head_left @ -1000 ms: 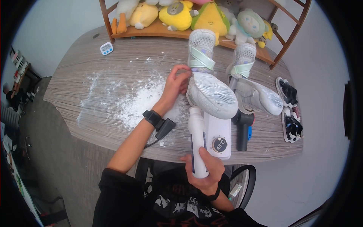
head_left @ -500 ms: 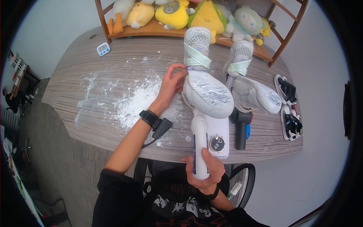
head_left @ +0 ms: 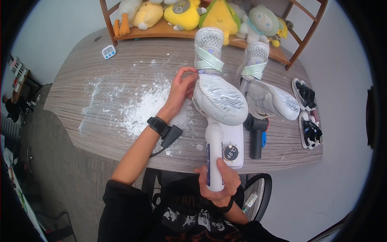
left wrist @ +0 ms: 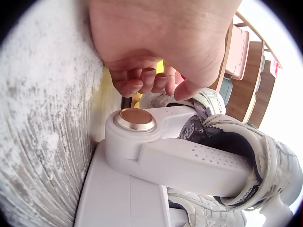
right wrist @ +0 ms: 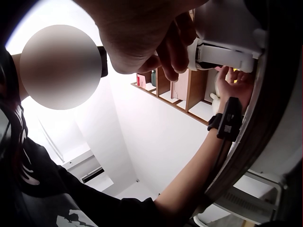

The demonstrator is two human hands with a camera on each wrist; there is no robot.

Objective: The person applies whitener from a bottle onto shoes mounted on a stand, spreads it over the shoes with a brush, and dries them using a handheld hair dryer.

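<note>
My right hand (head_left: 221,181) grips a white bottle (head_left: 214,145) with a dark blue label near the table's front edge, its rounded top pointing away from me. Behind it stands a white shoe dryer (head_left: 237,141) whose round dial reads 48°C. White sneakers hang on the dryer's perforated arms (left wrist: 199,163); the front left sneaker (head_left: 221,97) faces me sole up. Mint straps cross the far left sneaker (head_left: 209,56). Beside these two, my left hand (head_left: 180,90) has loosely curled fingers, with the fingertips right at the sneakers; in the left wrist view nothing shows between thumb and fingers.
White powder (head_left: 147,107) is scattered over the wooden table left of the sneakers. A black T-shaped device (head_left: 256,137) lies right of the dryer, near black-and-white shoes (head_left: 310,129). A small timer (head_left: 109,51) sits at the back left, and plush toys (head_left: 183,15) fill a shelf.
The bottle in my right hand has tilted, its top rising toward the head camera. My left hand stays beside the sneakers. The whole head view has shifted slightly.
</note>
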